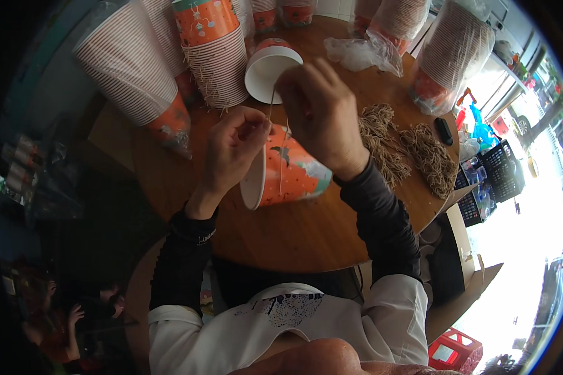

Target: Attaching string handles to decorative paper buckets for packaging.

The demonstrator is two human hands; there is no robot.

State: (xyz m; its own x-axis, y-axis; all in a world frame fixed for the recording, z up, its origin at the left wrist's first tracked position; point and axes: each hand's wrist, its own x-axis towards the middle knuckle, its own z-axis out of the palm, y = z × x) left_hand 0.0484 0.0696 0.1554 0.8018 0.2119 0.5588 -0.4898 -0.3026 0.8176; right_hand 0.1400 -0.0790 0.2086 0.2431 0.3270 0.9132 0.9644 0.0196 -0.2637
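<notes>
- Right hand [325, 119]: fingers pinch one string [271, 105].
- Left hand [234, 150]: fingers pinch it lower down.
- Just below the fingers, one orange cup [294, 172]: long axis roughly crosswise, mouth left, base right.
- Right of the fingers, two string bundles [435, 159].

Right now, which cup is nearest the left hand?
The sideways orange cup in front, its open end facing left; the other loose cup and the cup stacks are farther back.
</notes>
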